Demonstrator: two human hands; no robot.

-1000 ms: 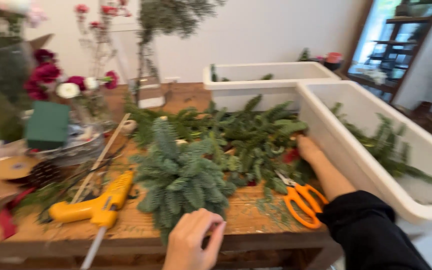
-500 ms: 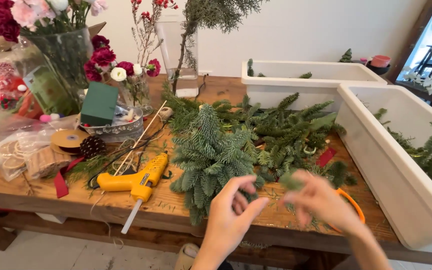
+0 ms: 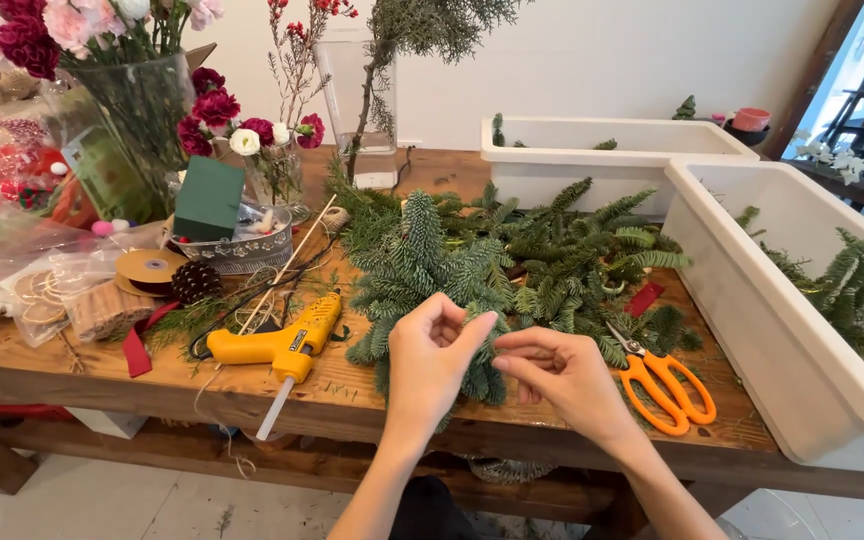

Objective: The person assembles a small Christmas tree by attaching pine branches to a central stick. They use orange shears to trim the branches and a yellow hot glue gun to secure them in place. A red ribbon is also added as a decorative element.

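Bushy blue-green fir sprig (image 3: 422,275) lies flat on the worn wooden tabletop (image 3: 352,395), needles dense and short, tips fanning toward the near edge. Both hands hover over its lower end. Left hand (image 3: 432,355): fingers curled, thumb meeting fingertips, whether it pinches anything cannot be told. Right hand (image 3: 562,375): loosely curled, fingertips pointing at the left, grip unclear. Yellow glue gun (image 3: 277,345) left of the sprig, orange-handled scissors (image 3: 667,390) right. Versus 0.5 s earlier: hands closer together, nearly touching.
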